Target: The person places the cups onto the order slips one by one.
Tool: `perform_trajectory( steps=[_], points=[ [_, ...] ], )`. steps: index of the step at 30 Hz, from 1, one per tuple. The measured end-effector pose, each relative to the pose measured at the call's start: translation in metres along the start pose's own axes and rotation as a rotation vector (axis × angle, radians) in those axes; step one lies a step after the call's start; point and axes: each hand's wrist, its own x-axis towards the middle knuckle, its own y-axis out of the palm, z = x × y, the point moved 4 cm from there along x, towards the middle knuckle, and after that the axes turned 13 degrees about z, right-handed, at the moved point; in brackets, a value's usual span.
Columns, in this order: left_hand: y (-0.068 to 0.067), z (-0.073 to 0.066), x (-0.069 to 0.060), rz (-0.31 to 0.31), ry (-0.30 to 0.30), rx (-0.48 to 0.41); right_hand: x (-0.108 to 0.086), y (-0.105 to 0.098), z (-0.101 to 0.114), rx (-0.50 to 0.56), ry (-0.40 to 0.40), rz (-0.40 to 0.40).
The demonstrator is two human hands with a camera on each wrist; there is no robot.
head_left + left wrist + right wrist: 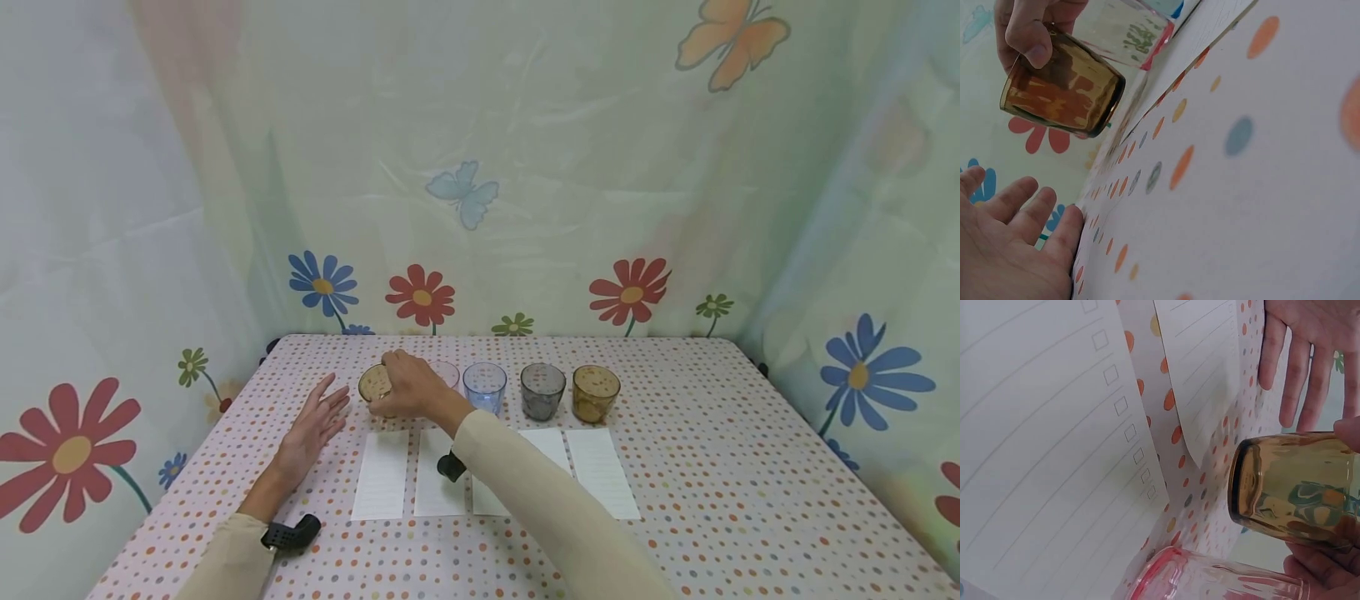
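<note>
The right hand (411, 385) has its grip on a brown-yellow glass (371, 386). The thumb is on one side of this glass and fingers are on the other. It is at the left end of a row of glasses, near the far side of the dotted tabletop (720, 475). I cannot tell if its bottom touches the tabletop.

The left hand (311, 429) holds nothing. Its grip is wide, with the fingers spread out, and it is just left of the brown-yellow glass.

A pink glass (1210, 581) stands right next to the held one. After it come a blue glass (484, 386), a gray glass (543, 392) and a second brown glass (597, 393).

White papers (602, 475) lie in a row on the near side of the glasses. They have lines and little boxes on them. The right sleeve (547, 512) is over some of the papers. Behind the tabletop hangs a curtain (600, 158) with big flowers and butterflies.
</note>
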Motion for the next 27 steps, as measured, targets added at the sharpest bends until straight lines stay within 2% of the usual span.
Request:
perform_trajectory(
  steps=[17,23,27],
  points=[
    [0.001,0.000,0.000,0.016,-0.003,-0.017,-0.003,-0.005,0.003,0.080,-0.037,0.001],
    [0.001,-0.002,0.004,0.025,-0.003,-0.041,-0.003,-0.008,-0.001,0.178,-0.004,-0.010],
    [0.001,-0.003,0.003,0.034,-0.010,-0.051,-0.003,-0.013,-0.003,0.240,-0.023,-0.026]
  ],
)
